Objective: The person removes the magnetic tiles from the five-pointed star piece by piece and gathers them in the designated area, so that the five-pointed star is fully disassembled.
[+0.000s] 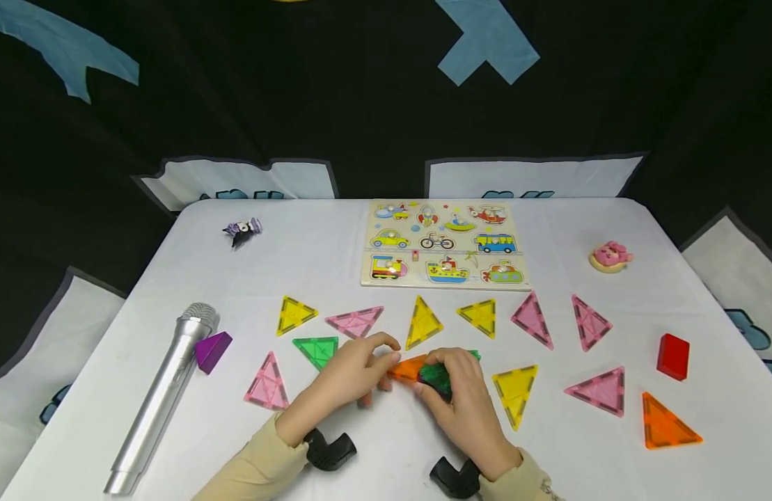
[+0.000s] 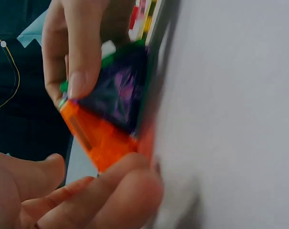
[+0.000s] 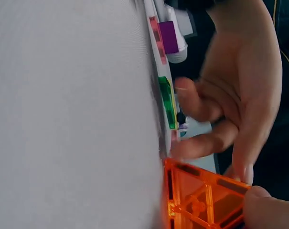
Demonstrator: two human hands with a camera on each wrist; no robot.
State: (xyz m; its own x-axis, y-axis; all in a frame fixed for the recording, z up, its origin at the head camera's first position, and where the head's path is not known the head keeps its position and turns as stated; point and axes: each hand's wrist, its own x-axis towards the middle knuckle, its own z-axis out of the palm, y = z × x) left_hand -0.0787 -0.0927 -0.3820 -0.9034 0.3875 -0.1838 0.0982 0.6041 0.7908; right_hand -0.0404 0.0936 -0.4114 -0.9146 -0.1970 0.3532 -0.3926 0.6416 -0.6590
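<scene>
I see both forearms reaching in from the near edge, meeting at the middle of the surface. My left hand curls its fingers on the orange tile. My right hand pinches the green tile, tilted up against the orange one.

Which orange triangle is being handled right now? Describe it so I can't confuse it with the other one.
Start at the vehicle puzzle board and come toward the table's near edge, to the two hands. The orange triangle tile sits between the left hand and right hand, against a green tile; the other orange tile lies untouched, far right.
</scene>
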